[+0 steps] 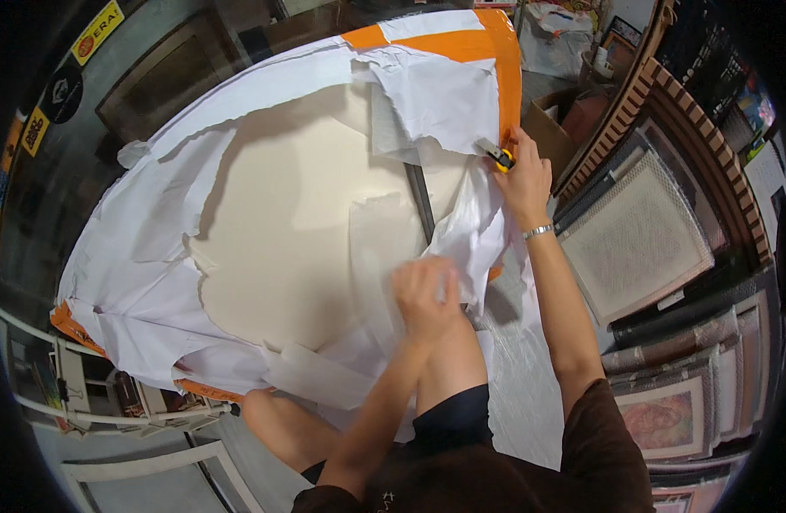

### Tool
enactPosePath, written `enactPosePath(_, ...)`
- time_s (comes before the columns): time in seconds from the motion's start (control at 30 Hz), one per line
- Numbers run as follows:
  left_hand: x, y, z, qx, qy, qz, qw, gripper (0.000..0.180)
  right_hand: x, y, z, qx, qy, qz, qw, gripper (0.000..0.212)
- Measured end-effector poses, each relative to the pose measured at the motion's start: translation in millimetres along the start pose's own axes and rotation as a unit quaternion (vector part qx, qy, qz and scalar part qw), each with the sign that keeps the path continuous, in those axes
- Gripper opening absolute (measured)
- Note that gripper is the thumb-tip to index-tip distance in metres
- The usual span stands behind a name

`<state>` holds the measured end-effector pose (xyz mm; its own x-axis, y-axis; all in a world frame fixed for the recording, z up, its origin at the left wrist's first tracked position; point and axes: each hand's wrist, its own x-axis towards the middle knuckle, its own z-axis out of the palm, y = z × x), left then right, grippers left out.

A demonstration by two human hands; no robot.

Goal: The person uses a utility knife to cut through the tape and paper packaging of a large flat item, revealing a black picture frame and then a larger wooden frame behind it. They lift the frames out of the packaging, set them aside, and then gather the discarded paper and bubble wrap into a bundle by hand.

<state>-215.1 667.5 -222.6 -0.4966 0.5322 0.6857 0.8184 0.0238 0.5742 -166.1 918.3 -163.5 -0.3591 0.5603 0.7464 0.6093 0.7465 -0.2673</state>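
Head view: knife [505,160] by torn white paper [162,316]

Right hand [528,179]: fingers clamped on knife, near orange tape [510,81]. Left hand [425,297]: blurred, cannot tell if fingers grip. Cream panel [277,214] beyond, ringed by paper.

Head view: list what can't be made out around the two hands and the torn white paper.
All in the head view:
- Left hand: motion-blurred; whether it grips anything can't be told.
- Yellow cutter: handle partly hidden by the right hand.
- Pale panel: outer edges covered by the white paper.
- Dark bar: upper end hidden by the paper flap.
- Lowest framed picture, right: cut off by the lower edge.
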Motion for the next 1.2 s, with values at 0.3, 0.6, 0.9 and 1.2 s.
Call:
enactPosePath(0.3, 139, -30, 16, 0.112, -0.073, -0.172, 0.976, 0.048, 7, 26, 9, 0.088, -0.036, 0.080, 0.992, 0.030)
enactPosePath(0.6, 128, -47, 31, 0.075, -0.017, -0.158, 0.984, 0.043, 0, 29, 0, 0.097, -0.058, 0.099, 0.989, 0.028)
enactPosePath(0.9, 131, -69, 28, -0.207, -0.048, -0.200, 0.956, 0.039, -59, -26, 3, 0.114, -0.065, 0.017, 0.991, 0.058)
enactPosePath(1.2, 128, -60, 35, -0.166, -0.010, -0.206, 0.964, 0.024, -83, 7, 3, 0.055, -0.084, 0.125, 0.987, 0.039)
